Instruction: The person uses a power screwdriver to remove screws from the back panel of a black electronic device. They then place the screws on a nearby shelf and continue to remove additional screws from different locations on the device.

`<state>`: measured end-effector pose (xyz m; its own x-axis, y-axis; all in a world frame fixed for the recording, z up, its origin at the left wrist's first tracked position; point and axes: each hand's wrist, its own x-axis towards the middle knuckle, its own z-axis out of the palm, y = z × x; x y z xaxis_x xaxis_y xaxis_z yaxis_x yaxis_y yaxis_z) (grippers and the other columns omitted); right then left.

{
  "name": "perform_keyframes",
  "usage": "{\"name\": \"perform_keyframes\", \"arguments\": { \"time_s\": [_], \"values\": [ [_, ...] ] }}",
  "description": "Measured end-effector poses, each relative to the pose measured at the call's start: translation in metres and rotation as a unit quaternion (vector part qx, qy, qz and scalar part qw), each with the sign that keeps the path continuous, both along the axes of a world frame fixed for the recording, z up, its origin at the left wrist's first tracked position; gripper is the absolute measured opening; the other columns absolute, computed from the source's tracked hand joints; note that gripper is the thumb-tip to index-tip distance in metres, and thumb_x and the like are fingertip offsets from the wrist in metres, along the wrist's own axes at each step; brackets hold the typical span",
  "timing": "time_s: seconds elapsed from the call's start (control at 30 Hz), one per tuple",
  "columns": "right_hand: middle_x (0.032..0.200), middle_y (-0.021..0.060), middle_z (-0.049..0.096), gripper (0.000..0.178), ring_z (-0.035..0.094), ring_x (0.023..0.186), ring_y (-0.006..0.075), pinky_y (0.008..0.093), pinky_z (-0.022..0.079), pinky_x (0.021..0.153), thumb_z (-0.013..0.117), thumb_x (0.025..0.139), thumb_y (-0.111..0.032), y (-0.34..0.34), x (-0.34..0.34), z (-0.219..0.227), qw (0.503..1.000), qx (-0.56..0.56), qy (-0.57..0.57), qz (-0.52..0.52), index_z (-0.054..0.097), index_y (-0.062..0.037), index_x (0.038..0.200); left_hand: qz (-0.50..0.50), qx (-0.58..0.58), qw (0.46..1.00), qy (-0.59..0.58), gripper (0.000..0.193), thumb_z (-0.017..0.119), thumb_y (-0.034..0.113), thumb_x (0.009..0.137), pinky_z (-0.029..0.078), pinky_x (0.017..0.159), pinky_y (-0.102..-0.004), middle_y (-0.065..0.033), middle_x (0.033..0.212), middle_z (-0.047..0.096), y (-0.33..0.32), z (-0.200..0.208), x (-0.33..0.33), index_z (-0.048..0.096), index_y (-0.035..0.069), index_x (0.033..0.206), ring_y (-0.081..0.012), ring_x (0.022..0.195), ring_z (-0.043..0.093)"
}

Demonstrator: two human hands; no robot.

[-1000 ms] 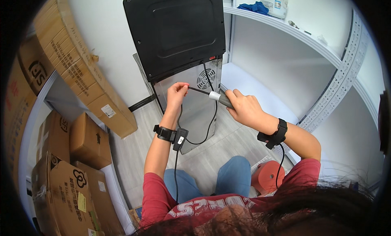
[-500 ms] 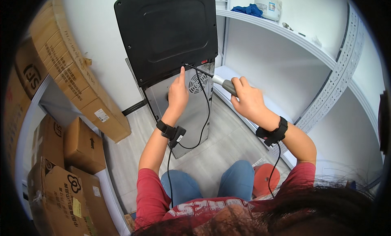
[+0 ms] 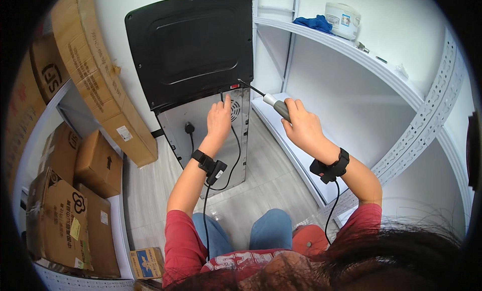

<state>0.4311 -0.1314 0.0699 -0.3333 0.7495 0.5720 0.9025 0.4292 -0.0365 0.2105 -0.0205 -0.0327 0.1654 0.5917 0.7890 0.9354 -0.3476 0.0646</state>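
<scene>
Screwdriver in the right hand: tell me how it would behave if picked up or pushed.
The screwdriver would likely stay stiff, as its thin dark shaft looks straight. It may feel handle-heavy, since the grey handle in the right hand is much thicker. Laid down and pushed, it might roll, because that handle looks rounded.

Between the left hand point(image 3: 219, 121) and the right hand point(image 3: 305, 128) lay an open gap, its far side crossed by the screwdriver point(image 3: 273, 101); a cord point(image 3: 239, 153) hung just beside the left. Beyond both, a black panel point(image 3: 196, 47) blocked the way; white shelving point(image 3: 346, 45) flanked the right.
</scene>
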Motion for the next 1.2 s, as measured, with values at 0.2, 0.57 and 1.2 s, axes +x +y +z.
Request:
{"name": "perform_keyframes", "arguments": {
  "time_s": [0.2,0.57,1.2],
  "values": [
    [0.086,0.0179,0.051,0.031,0.057,0.061,0.0377,0.0455,0.048,0.052,0.061,0.077,-0.01,0.004,0.036,0.005,1.0,-0.005,0.0,-0.013,0.043,-0.0018,0.101,-0.049,-0.011,0.998,-0.041,0.026,0.053,-0.005,0.072,0.049,0.069,-0.0379,-0.0118,0.082,0.055,0.004,0.01,0.028,0.055,0.003,0.097,-0.0283,0.08,0.056],
    [0.084,0.0177,0.051,0.031,0.057,0.06,0.0377,0.0457,0.047,0.051,0.061,0.078,-0.009,0.017,0.028,0.002,0.999,0.005,0.031,-0.012,0.044,-0.0022,0.102,-0.153,0.0,0.983,-0.1,0.013,0.052,-0.005,0.072,0.046,0.067,-0.0398,-0.011,0.08,0.055,0.004,0.017,0.019,0.058,0.003,0.08,-0.0303,0.079,0.054],
    [0.09,0.0137,0.051,0.037,0.057,0.063,0.0343,0.0417,0.047,0.054,0.062,0.08,-0.009,0.026,0.057,-0.011,0.998,-0.014,0.055,-0.035,0.046,-0.0063,0.113,-0.031,0.036,0.999,-0.012,0.075,0.065,0.02,0.076,0.044,0.057,-0.0357,-0.0077,0.069,0.049,0.043,0.015,0.067,0.032,0.0,0.14,-0.0231,0.065,0.051]
  ]
}}
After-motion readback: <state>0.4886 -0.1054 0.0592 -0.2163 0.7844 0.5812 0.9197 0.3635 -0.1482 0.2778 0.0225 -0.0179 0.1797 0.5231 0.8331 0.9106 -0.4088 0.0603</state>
